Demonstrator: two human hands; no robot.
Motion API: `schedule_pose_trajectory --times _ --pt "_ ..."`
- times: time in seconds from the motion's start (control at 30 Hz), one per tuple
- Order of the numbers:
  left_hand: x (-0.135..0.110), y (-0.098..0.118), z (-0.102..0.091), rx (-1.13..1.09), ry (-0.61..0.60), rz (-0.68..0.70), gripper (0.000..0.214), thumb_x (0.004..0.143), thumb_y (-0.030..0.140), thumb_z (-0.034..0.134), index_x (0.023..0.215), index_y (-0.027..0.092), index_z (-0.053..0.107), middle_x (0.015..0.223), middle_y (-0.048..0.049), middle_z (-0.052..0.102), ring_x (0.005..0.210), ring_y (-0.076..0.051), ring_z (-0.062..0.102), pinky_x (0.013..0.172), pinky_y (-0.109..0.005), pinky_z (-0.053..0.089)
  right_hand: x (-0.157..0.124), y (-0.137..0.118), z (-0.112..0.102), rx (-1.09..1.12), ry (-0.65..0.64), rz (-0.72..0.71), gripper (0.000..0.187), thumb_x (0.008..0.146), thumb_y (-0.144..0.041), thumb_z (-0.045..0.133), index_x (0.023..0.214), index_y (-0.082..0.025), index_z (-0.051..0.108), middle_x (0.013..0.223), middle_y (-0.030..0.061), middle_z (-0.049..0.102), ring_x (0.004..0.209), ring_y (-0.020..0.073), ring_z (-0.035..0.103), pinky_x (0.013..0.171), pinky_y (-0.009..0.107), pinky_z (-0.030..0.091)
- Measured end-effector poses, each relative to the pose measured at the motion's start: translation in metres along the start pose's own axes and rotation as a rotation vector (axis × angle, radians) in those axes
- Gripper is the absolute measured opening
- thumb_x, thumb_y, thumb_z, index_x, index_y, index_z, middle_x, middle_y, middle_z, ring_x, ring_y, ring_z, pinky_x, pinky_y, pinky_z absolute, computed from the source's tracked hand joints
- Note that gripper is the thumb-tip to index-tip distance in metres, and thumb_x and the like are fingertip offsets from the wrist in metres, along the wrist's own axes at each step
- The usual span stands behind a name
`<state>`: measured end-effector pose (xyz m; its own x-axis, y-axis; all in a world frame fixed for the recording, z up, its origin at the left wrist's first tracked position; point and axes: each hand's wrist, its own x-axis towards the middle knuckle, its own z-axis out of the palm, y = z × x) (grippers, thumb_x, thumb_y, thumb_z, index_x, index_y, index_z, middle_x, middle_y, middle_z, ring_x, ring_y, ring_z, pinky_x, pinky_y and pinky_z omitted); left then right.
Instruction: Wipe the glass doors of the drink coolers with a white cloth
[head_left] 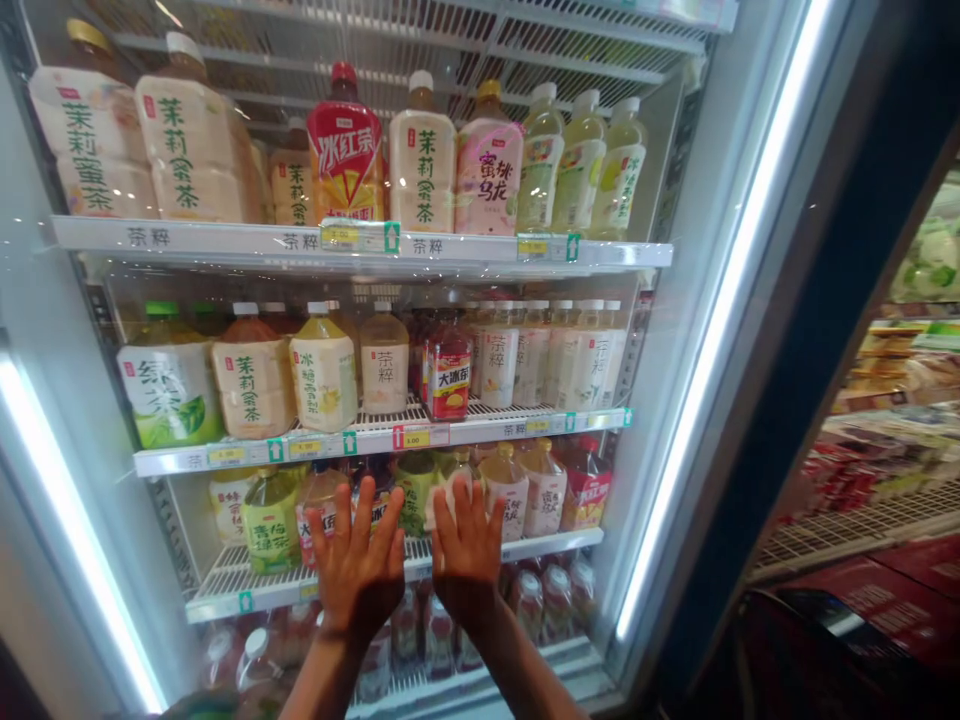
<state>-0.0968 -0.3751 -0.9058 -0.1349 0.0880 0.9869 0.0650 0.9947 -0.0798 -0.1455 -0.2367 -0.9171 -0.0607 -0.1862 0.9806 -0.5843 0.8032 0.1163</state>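
My left hand (360, 565) and my right hand (466, 548) are raised side by side, palms forward, fingers stretched out and spread. Both are held flat at the glass door (679, 300) of a drinks fridge, level with its third shelf (225, 585). Neither hand holds anything. Behind my fingers stand tea bottles, among them a green-labelled bottle (270, 522) and a pale bottle (508, 500). I cannot tell for certain whether my palms touch the glass.
The fridge holds several shelves of bottled tea; a red-labelled bottle (345, 150) stands on the top shelf and a red one (448, 375) on the second. A lit strip (720, 320) runs down the fridge's right frame. Open shelves of packaged goods (892, 440) stand at right.
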Motion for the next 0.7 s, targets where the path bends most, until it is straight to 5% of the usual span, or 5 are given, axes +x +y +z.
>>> schedule_pose_trajectory --times 0.17,0.33,0.53,0.6,0.7 --pt "0.000 0.001 -0.001 -0.002 0.004 -0.006 0.068 0.093 0.025 0.062 0.155 0.033 0.036 0.166 0.0000 0.025 0.158 -0.023 0.017 0.131 -0.053 0.005 -0.057 0.066 -0.012 -0.015 -0.089 -0.063 0.069 0.102 -0.029 0.038 0.164 -0.014 0.010 0.172 0.0086 0.004 0.160 0.0258 0.003 0.129 0.056 0.003" --pt "0.002 -0.001 -0.001 0.001 0.009 0.016 0.068 0.094 0.025 0.061 0.156 0.031 0.034 0.167 -0.0004 0.024 0.159 -0.023 0.015 0.131 -0.053 0.004 -0.031 0.109 -0.012 -0.005 0.092 0.460 0.068 0.105 -0.040 0.022 0.163 -0.011 0.001 0.171 0.0166 -0.001 0.159 0.0363 -0.003 0.119 0.079 0.006" --pt "0.006 -0.002 -0.003 0.011 -0.002 0.066 0.068 0.095 0.025 0.058 0.157 0.029 0.033 0.170 -0.0014 0.018 0.160 -0.024 0.011 0.130 -0.051 0.001 -0.048 0.037 -0.003 0.036 -0.206 -0.091 0.077 0.101 -0.057 0.034 0.164 -0.016 0.016 0.169 0.0122 0.025 0.159 0.0312 0.010 0.129 0.057 0.010" --pt "0.006 -0.002 -0.004 0.011 -0.002 0.083 0.067 0.095 0.025 0.057 0.158 0.027 0.032 0.170 -0.0021 0.016 0.160 -0.025 0.010 0.130 -0.051 0.000 -0.047 0.053 -0.007 0.038 -0.201 -0.188 0.077 0.101 -0.059 0.033 0.164 -0.018 0.016 0.168 0.0090 0.028 0.160 0.0267 0.009 0.130 0.052 0.006" --pt "0.006 -0.002 -0.005 0.017 0.001 0.092 0.068 0.095 0.024 0.055 0.158 0.027 0.031 0.171 -0.0023 0.016 0.160 -0.026 0.010 0.130 -0.052 0.001 -0.028 0.117 -0.017 -0.012 -0.103 -0.030 0.077 0.103 -0.056 0.026 0.164 -0.016 0.004 0.173 0.0104 0.008 0.160 0.0287 -0.004 0.127 0.061 0.003"
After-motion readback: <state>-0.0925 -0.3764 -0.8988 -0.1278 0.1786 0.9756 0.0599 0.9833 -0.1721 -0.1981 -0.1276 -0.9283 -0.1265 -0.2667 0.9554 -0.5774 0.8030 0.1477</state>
